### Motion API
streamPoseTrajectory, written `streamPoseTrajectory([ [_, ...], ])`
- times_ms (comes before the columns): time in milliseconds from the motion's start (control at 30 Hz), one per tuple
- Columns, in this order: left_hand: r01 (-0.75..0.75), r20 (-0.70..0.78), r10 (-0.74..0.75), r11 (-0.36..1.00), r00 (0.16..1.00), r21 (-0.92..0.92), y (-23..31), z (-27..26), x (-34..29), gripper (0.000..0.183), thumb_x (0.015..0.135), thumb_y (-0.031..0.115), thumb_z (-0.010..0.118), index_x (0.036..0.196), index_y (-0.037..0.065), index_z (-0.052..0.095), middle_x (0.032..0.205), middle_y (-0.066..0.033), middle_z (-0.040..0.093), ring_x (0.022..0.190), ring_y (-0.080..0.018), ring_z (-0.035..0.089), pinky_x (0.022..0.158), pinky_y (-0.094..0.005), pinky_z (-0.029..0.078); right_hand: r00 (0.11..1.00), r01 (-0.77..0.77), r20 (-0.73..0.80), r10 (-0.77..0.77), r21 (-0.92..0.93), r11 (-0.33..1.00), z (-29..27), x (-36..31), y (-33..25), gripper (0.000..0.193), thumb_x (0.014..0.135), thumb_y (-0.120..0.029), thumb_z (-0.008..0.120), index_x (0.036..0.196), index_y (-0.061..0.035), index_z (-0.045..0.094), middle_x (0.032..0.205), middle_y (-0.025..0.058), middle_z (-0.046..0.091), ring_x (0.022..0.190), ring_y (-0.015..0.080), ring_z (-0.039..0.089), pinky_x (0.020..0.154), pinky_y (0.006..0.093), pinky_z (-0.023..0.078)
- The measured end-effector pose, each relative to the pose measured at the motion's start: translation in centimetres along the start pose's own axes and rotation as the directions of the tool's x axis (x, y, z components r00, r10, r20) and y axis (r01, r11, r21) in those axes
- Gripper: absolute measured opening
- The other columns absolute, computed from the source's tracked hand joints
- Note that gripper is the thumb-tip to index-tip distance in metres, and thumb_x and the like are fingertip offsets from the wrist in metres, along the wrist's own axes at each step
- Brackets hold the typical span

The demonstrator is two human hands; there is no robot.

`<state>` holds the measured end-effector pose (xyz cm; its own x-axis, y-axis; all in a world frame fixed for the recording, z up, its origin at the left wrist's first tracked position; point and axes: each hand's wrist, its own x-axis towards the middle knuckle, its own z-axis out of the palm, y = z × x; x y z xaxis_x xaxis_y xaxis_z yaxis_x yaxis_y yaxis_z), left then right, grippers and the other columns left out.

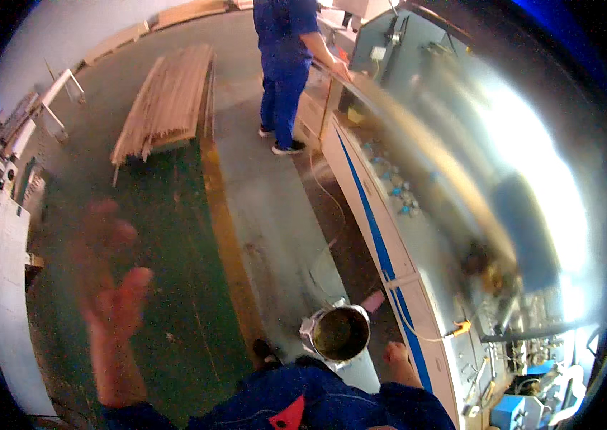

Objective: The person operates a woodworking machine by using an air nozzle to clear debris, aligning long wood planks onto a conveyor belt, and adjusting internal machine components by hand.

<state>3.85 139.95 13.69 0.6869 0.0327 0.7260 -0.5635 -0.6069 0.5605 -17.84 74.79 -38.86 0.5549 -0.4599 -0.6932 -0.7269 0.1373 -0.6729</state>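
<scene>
My left hand (113, 294) is raised over the green floor, smeared by motion. Its thumb stands apart from the fingers and it holds nothing I can see. Low at the right, my right hand (396, 353) is curled closed beside the white side panel (382, 236) of a long machine. What its fingers hold, if anything, is hidden. Just left of this hand stands a round metal bucket (308, 333) with a silvery, crumpled outside and a dark inside. A blurred pinkish piece (373, 301) shows between the bucket rim and the panel.
A co-worker (285, 64) in blue stands ahead with a hand on the machine's far end. Stacked wooden strips (167, 100) lie on the floor at the far left. White equipment (6, 265) lines the left side. A hose (333, 193) runs along the floor by the machine.
</scene>
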Motion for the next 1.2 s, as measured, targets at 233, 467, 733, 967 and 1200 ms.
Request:
streamPoseTrajectory([
  [233,-0.722,0.108,0.724,0.64,0.681,0.261,4.5,2.7,12.6,0.066,0.088,0.03,0.071,0.142,0.0,0.045,0.135,-0.0166,0.053,0.115,-0.028,0.056,0.102,-0.0399,0.042,0.962,-0.264,-0.072,0.262,-0.02,0.964,5.6,-1.9,0.6,0.022,0.089,-0.024,0.064,0.098,-0.0034,0.064,0.077,0.01,0.068,0.059,0.023,0.063,0.049,0.0407,0.05],
  [467,-0.72,0.263,0.67,0.64,0.694,0.268,-4.4,11.5,18.4,0.065,0.088,0.029,0.07,0.141,-0.001,0.045,0.135,-0.0168,0.054,0.116,-0.029,0.056,0.102,-0.0404,0.041,0.875,0.397,0.48,0.069,-0.79,0.468,16.5,5.6,-4.4,0.022,0.089,-0.024,0.062,0.098,-0.0047,0.064,0.079,0.0101,0.067,0.066,0.0242,0.062,0.056,0.0414,0.05],
  [733,-0.699,0.247,0.661,0.609,0.709,0.376,-7.7,23.3,30.7,0.064,0.087,0.028,0.069,0.14,-0.001,0.046,0.134,-0.017,0.054,0.116,-0.0301,0.056,0.103,-0.041,0.041,0.768,0.636,0.627,-0.128,-0.771,0.035,22.3,24.0,-26.9,0.021,0.09,-0.025,0.06,0.099,-0.0062,0.065,0.082,0.0102,0.066,0.074,0.0256,0.061,0.064,0.0423,0.05],
  [967,-0.759,0.136,0.802,0.476,0.582,0.443,-7.3,27.8,40.0,0.063,0.087,0.027,0.069,0.139,-0.002,0.047,0.134,-0.0172,0.055,0.117,-0.0312,0.055,0.104,-0.0414,0.04,0.962,0.2,0.14,-0.234,0.219,0.955,26.3,27.0,-44.6,0.02,0.095,-0.016,0.059,0.105,0.001,0.059,0.077,0.009,0.059,0.055,0.0153,0.052,0.049,0.0318,0.044],
  [1200,-0.243,0.018,0.256,0.892,0.967,0.381,-23.1,34.0,38.7,0.062,0.086,0.026,0.068,0.138,-0.002,0.048,0.133,-0.0174,0.055,0.118,-0.0322,0.055,0.104,-0.0419,0.039,0.979,0.105,0.172,-0.11,0.035,0.994,26.6,30.3,-40.5,0.016,0.093,-0.024,0.056,0.092,-0.0086,0.062,0.08,0.0072,0.06,0.063,0.021,0.053,0.054,0.037,0.045],
])
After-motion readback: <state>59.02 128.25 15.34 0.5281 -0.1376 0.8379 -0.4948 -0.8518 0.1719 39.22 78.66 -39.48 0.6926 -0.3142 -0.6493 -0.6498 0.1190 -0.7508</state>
